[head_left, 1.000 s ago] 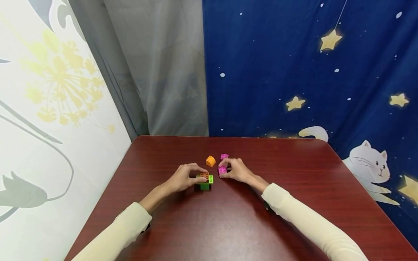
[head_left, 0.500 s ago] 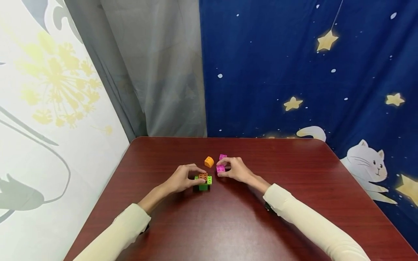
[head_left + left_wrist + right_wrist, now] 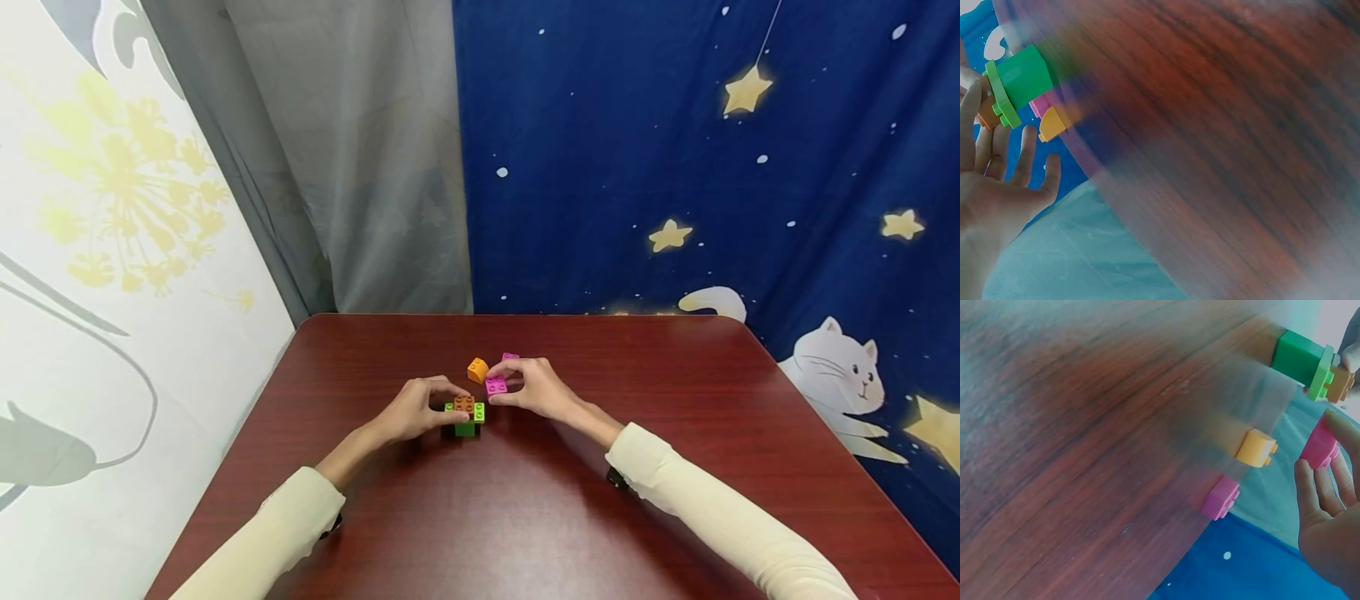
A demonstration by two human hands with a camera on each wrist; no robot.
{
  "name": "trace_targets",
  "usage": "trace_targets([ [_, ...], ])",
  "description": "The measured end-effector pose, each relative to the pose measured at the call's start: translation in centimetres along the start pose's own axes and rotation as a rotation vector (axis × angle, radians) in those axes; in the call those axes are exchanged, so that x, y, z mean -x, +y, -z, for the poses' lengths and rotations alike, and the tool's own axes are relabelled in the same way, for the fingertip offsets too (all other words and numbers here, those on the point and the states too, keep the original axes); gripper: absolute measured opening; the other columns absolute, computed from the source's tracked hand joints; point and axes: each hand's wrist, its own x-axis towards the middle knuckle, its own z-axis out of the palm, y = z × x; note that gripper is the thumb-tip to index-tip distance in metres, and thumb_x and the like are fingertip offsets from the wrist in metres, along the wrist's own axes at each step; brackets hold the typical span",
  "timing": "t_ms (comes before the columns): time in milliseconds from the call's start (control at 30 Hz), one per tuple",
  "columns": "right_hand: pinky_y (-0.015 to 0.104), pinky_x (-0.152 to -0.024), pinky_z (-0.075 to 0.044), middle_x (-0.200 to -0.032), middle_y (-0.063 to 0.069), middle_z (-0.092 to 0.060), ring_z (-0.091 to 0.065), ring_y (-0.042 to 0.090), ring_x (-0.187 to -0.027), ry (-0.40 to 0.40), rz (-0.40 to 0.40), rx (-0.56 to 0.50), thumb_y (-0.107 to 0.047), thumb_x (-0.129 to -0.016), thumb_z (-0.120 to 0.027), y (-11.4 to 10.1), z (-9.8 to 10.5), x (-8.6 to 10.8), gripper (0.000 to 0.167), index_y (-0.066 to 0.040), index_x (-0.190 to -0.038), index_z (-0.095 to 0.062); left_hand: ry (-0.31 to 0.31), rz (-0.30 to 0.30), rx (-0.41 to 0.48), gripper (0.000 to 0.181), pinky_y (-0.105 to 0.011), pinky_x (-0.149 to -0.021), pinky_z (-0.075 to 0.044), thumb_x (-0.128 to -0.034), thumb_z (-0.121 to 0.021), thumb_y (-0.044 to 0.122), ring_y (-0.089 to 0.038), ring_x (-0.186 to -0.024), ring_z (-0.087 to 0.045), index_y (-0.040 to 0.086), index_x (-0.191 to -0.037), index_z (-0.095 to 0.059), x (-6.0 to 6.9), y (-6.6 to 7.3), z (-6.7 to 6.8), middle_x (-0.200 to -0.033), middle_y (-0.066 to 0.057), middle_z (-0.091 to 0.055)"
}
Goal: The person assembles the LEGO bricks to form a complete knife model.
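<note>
My left hand (image 3: 412, 410) pinches a brown toy building brick (image 3: 464, 404) between thumb and fingers. That brick sits on a light green plate piece (image 3: 1001, 95), which lies across a darker green block (image 3: 1025, 76) standing on the table. To the right, my right hand (image 3: 546, 390) pinches a pink brick (image 3: 1320, 445) with thumb and fingertips, held up off the table in the right wrist view. A gap separates the pink brick from the green stack.
Just behind the hands, an orange brick with a curved side (image 3: 477, 370) stands on the dark red table (image 3: 525, 517). A second pink brick (image 3: 1221, 497) is beside it, partly hidden by the right hand in the head view. Curtains hang past the table's far edge.
My right hand has moved a little left with the pink brick, nearer the green stack. The left hand keeps its hold on the brown brick. The head view has shifted slightly.
</note>
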Motion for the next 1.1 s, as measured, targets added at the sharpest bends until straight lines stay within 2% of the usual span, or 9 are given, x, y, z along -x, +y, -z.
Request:
trace_targets([
  [233, 0.046, -0.089, -0.059, -0.111, 0.008, -0.074, -0.073, 0.027, -0.103, -0.006, 0.033, -0.036, -0.01, -0.082, -0.089, -1.1, -0.4, 0.0, 0.036, -0.006, -0.116, -0.076, -0.002, 0.014, -0.003, 0.032, -0.042, -0.078, -0.054, -0.0882, -0.086, 0.03, -0.026, -0.09, -0.064, 0.017, -0.116, -0.079, 0.2, 0.1, 0.1, -0.102, 0.007, -0.073],
  [333, 0.045, -0.088, -0.059, -0.11, 0.007, -0.074, -0.073, 0.025, -0.102, 0.007, 0.058, -0.038, -0.009, -0.082, -0.09, -1.6, -0.6, -0.1, 0.035, -0.006, -0.114, -0.076, -0.001, 0.016, -0.003, 0.032, -0.04, -0.079, -0.054, -0.088, -0.086, 0.031, -0.023, -0.091, -0.065, 0.017, -0.116, -0.079, 0.2, 0.2, 0.1, -0.102, 0.007, -0.073],
  [433, 0.04, -0.087, -0.06, -0.11, 0.005, -0.075, -0.073, 0.022, -0.102, 0.019, 0.075, -0.04, -0.009, -0.082, -0.09, -2.0, -0.9, -0.2, 0.034, -0.006, -0.114, -0.076, -0.001, 0.015, 0.008, 0.032, -0.042, -0.081, -0.054, -0.0883, -0.085, 0.032, -0.021, -0.092, -0.065, 0.016, -0.116, -0.078, 0.2, 0.1, 0.0, -0.103, 0.007, -0.074],
  [700, 0.036, -0.087, -0.059, -0.109, 0.006, -0.076, -0.074, 0.021, -0.102, 0.008, 0.088, -0.047, -0.012, -0.084, -0.088, -2.9, -1.6, -0.4, 0.034, -0.007, -0.115, -0.076, 0.01, 0.05, 0.026, 0.033, -0.044, -0.088, -0.057, -0.0866, -0.087, 0.031, -0.019, -0.099, -0.067, 0.014, -0.114, -0.078, 0.2, 0.1, -0.1, -0.107, 0.005, -0.075],
  [900, 0.04, -0.087, -0.06, -0.109, 0.007, -0.076, -0.074, 0.021, -0.103, 0.006, 0.102, -0.05, -0.012, -0.085, -0.088, -3.2, -2.3, -0.4, 0.035, -0.006, -0.116, -0.076, 0.0, 0.051, 0.034, 0.029, -0.048, -0.086, -0.056, -0.086, -0.087, 0.033, -0.02, -0.093, -0.065, 0.017, -0.108, -0.078, 0.2, 0.1, 0.0, -0.102, 0.007, -0.074],
  [1100, 0.039, -0.086, -0.06, -0.107, 0.003, -0.076, -0.073, 0.013, -0.101, 0.018, 0.127, -0.056, -0.015, -0.083, -0.089, -3.4, -3.0, -0.4, 0.036, -0.008, -0.115, -0.077, 0.001, 0.059, 0.039, 0.028, -0.045, -0.086, -0.057, -0.0856, -0.088, 0.029, -0.019, -0.092, -0.066, 0.016, -0.109, -0.077, 0.1, 0.2, 0.0, -0.1, 0.008, -0.073],
])
